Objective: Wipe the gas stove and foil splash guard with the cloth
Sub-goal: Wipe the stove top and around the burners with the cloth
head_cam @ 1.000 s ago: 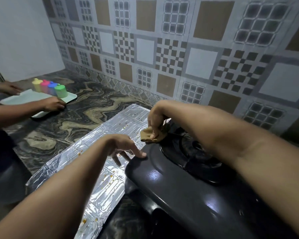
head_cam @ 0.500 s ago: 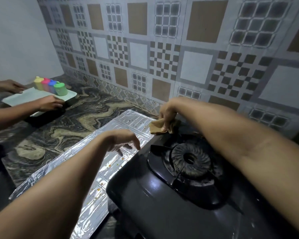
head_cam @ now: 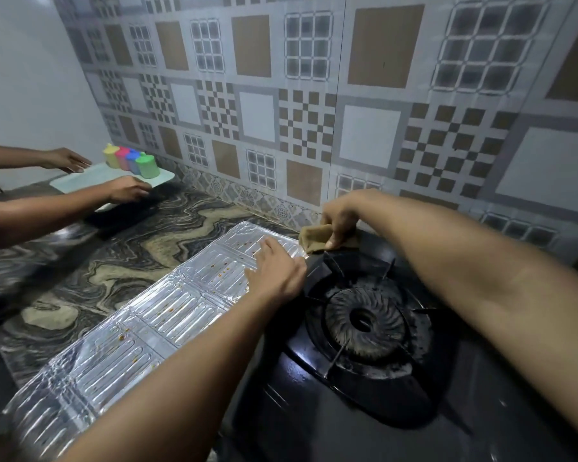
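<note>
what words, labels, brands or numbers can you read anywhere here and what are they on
None: no readable text shows in this view.
The gas stove shows no brand or markings on its black top.
The foil splash guard has only embossed ridges and brown spots.
The cloth is plain.
The coloured containers on the white tray show no labels.
The wall tiles carry only patterns.

Shiny embossed foil splash guard [head_cam: 154, 325]; glossy black stove [head_cam: 314, 411] (dusty burner [head_cam: 364, 320]); matt cloth [head_cam: 314, 236].
</note>
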